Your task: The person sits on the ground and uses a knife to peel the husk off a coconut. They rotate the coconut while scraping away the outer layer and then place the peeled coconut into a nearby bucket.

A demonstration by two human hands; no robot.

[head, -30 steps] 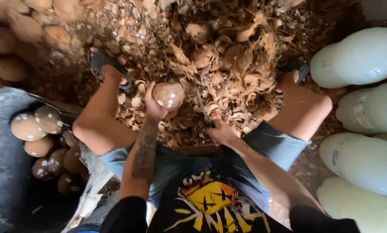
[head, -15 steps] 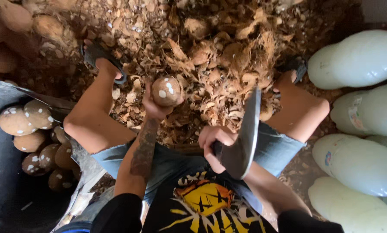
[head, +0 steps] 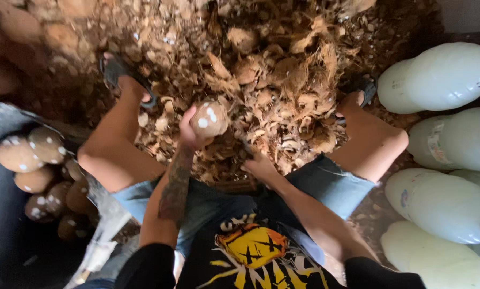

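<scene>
Holding the coconut up in my left hand, blade now down out of sight.

Half a second ago my right hand had the cleaver raised; now it sits low by the husk pile, fingers hidden, so I cannot tell its grip. That swing looks spent. Coconut is roundish, its slightly longer axis pointing up and away from me.

Soft daylight, dim left side, blurred upper-left edge, wide-angle bending at borders
</scene>
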